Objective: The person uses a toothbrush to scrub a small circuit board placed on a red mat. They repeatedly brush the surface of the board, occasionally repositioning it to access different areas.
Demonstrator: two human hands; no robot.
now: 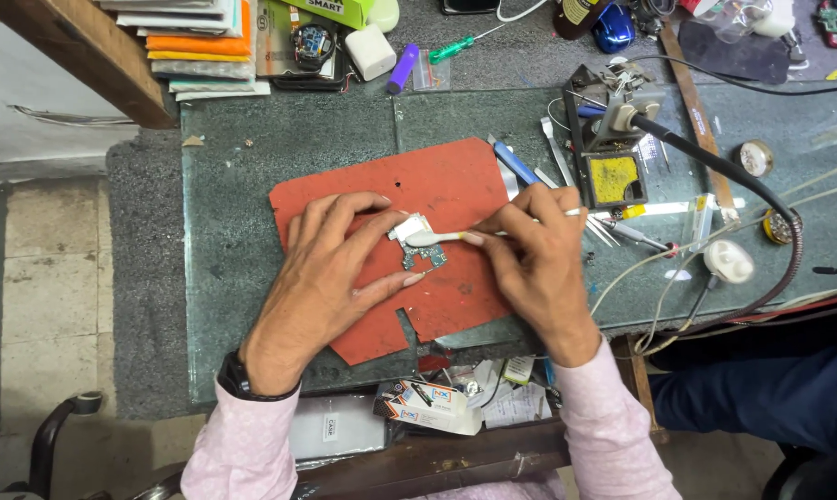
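A: What do the hands hold, seen from the head camera?

B: The left hand [321, 268] pinches a small circuit board [418, 243] mid red mat [446, 185]; the right hand [534, 264] grips a white brush [437, 238] touching it.

A: Free space?

B: Bare mat far and near; soldering stand [613, 139] crowds the right edge.

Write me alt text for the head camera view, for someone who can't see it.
Seen from above, a person's left hand pins a small circuit board on a red mat while the right hand scrubs it with a white toothbrush. Beyond the mat, on the glass-topped bench, stand a soldering iron holder and scattered tools.
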